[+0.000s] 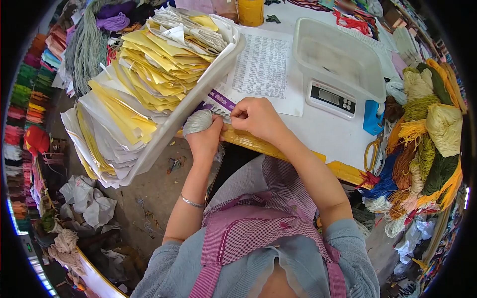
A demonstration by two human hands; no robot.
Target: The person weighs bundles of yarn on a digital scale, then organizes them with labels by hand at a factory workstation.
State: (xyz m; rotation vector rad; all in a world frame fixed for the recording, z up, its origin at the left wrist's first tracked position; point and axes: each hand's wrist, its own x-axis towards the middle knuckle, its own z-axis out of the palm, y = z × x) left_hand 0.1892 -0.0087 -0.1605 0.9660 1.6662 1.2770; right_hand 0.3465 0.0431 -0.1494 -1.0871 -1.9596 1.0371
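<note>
My left hand [204, 140] is wrapped round a pale grey skein of yarn [198, 122], just off the table's front edge. Close by, my right hand [258, 119] is closed in a pinch over that edge; whatever lies between its fingertips is too small to make out. Under and behind the hands is a purple-and-white printed strip [221, 101]. A long plastic bin [164, 126] packed with yellow and white paper envelopes [149, 74] stands beside my left hand.
A digital scale [332, 99] sits right of my hands, by a translucent tub [343, 82]. A printed number sheet [262, 64] lies behind. At the right are scissors [371, 156], a blue dispenser [372, 118] and heaped coloured yarn [422, 134]. Grey yarn [89, 47] hangs at left.
</note>
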